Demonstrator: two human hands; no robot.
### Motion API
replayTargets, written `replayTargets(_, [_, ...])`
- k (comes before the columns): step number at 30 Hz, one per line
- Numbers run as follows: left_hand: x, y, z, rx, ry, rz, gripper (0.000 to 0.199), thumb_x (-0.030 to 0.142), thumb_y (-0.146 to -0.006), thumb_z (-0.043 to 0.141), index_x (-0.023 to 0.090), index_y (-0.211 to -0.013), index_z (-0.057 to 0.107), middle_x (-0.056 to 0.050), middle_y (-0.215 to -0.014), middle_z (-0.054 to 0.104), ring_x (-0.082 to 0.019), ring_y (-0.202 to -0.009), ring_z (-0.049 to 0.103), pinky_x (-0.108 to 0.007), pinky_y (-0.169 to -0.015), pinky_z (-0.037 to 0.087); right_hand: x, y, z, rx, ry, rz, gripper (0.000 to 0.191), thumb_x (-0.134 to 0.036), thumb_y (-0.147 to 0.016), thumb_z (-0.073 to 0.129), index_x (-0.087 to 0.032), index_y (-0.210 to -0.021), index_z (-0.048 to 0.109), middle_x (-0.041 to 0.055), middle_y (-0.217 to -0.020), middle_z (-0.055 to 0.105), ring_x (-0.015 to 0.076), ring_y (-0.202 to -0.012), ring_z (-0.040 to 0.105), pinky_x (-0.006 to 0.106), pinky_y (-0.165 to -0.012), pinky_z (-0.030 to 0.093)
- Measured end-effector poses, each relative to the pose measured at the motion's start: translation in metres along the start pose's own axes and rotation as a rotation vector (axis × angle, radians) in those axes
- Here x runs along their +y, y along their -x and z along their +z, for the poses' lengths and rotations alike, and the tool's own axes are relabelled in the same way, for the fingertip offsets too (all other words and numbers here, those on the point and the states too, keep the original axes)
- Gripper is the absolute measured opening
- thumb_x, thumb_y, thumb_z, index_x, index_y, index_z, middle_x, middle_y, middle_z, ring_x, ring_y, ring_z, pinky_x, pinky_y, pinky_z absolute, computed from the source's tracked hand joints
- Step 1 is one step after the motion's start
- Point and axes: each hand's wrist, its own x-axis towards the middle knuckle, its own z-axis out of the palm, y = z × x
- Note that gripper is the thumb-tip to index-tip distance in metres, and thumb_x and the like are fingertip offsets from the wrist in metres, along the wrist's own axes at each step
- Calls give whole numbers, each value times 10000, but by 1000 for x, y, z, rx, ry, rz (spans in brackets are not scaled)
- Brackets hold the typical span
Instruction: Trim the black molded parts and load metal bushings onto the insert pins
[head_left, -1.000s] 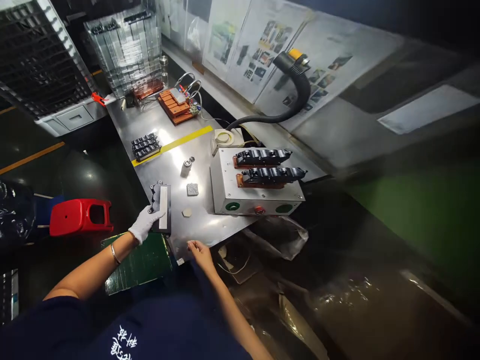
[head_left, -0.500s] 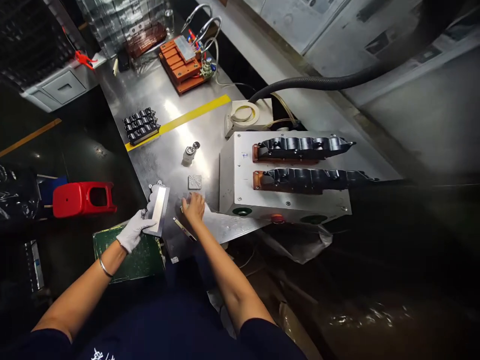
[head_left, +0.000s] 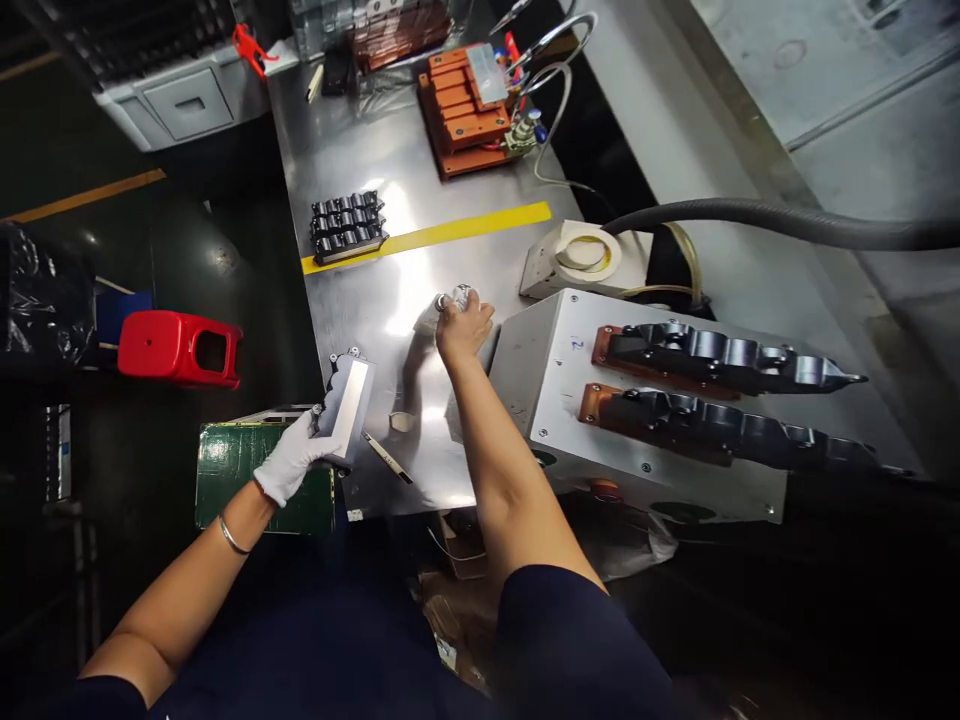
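Observation:
My left hand (head_left: 289, 460), in a white glove, grips a black scalloped part (head_left: 347, 410) with a flat silver strip on its face, over the table's left front edge. My bare right hand (head_left: 465, 325) is at mid-table over a small metal-topped bottle (head_left: 442, 303); a crumpled pale piece (head_left: 463, 295) shows at its fingertips. Its fingers are bent, and their hold on either is partly hidden. A slim cutter-like tool (head_left: 388, 458) lies beside the held part, near a small beige piece (head_left: 401, 422).
A grey machine box (head_left: 525, 365) bearing two long black parts stands right. Several black parts (head_left: 347, 225) sit by the yellow tape (head_left: 465, 228). An orange fixture (head_left: 465, 110) is at the back, a red stool (head_left: 180, 348) left, a green crate (head_left: 247, 475) below.
My right hand has moved from the front of the table up to the bottle. The grey square piece is no longer on the table there. The camera view has shifted; my left hand keeps its hold.

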Motion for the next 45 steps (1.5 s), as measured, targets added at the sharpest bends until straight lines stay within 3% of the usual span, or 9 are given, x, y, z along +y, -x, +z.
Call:
replayTargets(4, [0,1,-11,-21,27,39,617,180,-581,834,172,-1155,606,-81,-1191,670,-216,-1026,643,-297,-822,541,3,-3,3,-14,-53,-85,217,-245,-861,631,-92,-1002,694,194,-1330,509,305,-1214,382,489,-970,329])
replayTargets(8, [1,1,-17,-15,46,44,621,176,-580,837,176,-1156,607,-79,-1200,663,-229,-1053,635,-317,-859,530,-25,44,-6,10,-138,-170,251,-310,-909,567,-150,-1062,685,185,-1285,521,334,-1203,409,537,-963,354])
replayTargets(13, [4,4,-21,-7,-50,104,547,179,-578,830,152,-1093,647,-83,-1116,686,-234,-1032,628,-340,-892,502,-88,132,-26,-470,-249,-796,266,-313,-848,649,-308,-1108,702,73,-1296,578,258,-1150,510,446,-954,411])
replayTargets(17, [4,8,-28,-41,-149,88,556,182,-623,797,173,-1158,644,-74,-1127,684,-229,-1016,630,-352,-903,490,-105,148,-32,-359,-141,-760,281,-277,-882,585,-291,-1135,706,99,-1284,597,251,-1089,520,437,-899,421])
replayTargets(21, [5,8,-38,-23,-221,119,503,192,-594,814,154,-1076,673,-85,-1081,700,-257,-991,638,-377,-881,503,-107,148,-35,-529,-192,-941,278,-318,-883,599,-339,-1142,699,54,-1317,589,243,-1141,504,426,-933,411])
replayTargets(25, [11,6,-44,-78,-282,116,571,191,-607,815,188,-1154,653,-79,-1141,688,-269,-1059,625,-393,-938,491,-113,158,-37,-437,-182,-766,304,-223,-902,565,-335,-1154,691,58,-1308,593,245,-1130,507,431,-930,406])
replayTargets(29, [16,4,-47,-120,-352,115,622,190,-566,838,169,-1158,649,-104,-1138,688,-291,-1057,634,-426,-956,484,-109,164,-30,-563,-271,-1009,321,-305,-886,607,-358,-1198,659,44,-1341,575,246,-1180,484,445,-972,385])
replayTargets(36, [22,-15,-48,-173,-439,157,709,253,-633,831,166,-1287,571,-117,-1335,605,-288,-1249,540,-428,-1080,406,-3,87,21,-259,42,-97,356,-257,-904,565,-111,-1217,650,195,-1367,520,272,-1202,462,439,-1011,366])
replayTargets(45, [66,-202,-13,283,-1135,480,507,255,-757,711,160,-1240,589,-100,-1189,670,-248,-1090,624,-383,-1014,465,65,101,62,-281,328,-22,499,-285,-956,428,-214,-1450,431,161,-1575,270,333,-1427,231,539,-1118,214])
